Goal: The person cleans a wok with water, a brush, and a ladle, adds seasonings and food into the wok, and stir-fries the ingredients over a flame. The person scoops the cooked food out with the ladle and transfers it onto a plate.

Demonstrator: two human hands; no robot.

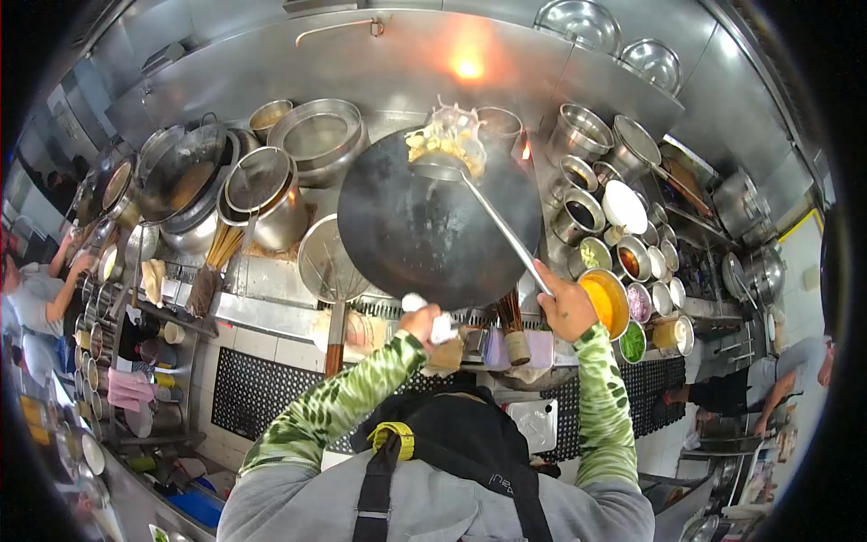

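Observation:
A large dark wok sits on the stove in front of me, tilted away. My left hand is closed round a white cloth at the wok's near rim. Whether a wok handle lies under the cloth, I cannot tell. My right hand grips the end of a long metal ladle, whose bowl reaches the wok's far side. There, a mass of yellowish food with pale liquid splashes up above the far rim. Light smoke or steam hangs over the wok's dark inside.
Right of the wok stand a pot of orange liquid, chopped greens and several seasoning containers. A wire strainer and a lidded pot are at left. A bamboo brush lies near the front edge. Other people stand at both sides.

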